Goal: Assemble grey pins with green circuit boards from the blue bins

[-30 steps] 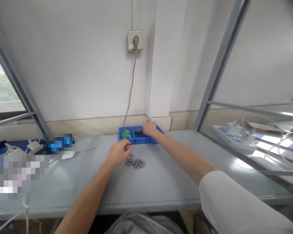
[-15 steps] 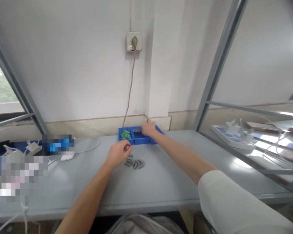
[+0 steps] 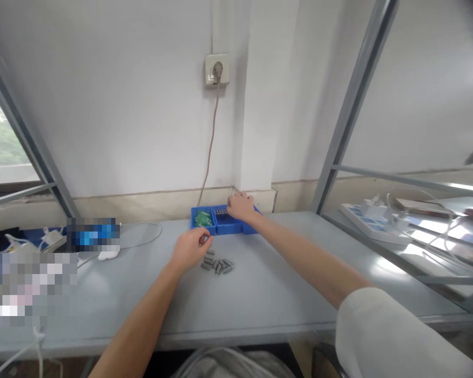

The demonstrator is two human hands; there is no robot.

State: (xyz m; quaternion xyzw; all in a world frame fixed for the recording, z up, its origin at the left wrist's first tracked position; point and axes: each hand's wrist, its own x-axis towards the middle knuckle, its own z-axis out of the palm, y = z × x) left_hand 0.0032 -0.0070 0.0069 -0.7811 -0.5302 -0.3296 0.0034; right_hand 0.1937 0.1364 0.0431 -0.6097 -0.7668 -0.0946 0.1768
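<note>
Reaching forward, the right hand [image 3: 241,206] arches over blue plastic bins [image 3: 229,229]; silvery metal cylinders [image 3: 219,269] lie beside the curled left hand [image 3: 189,248]; both grips' hold unclear.

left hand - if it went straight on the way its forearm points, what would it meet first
Probably the front wall of the blue bin holding green pieces, just beyond the left hand. Depth is unclear, so it might pass over the rim instead.

Right hand [image 3: 241,206] over blue trays [image 3: 229,229], left hand [image 3: 192,247] beside metal cylinders [image 3: 218,266], grey desk [image 3: 260,294]
</note>
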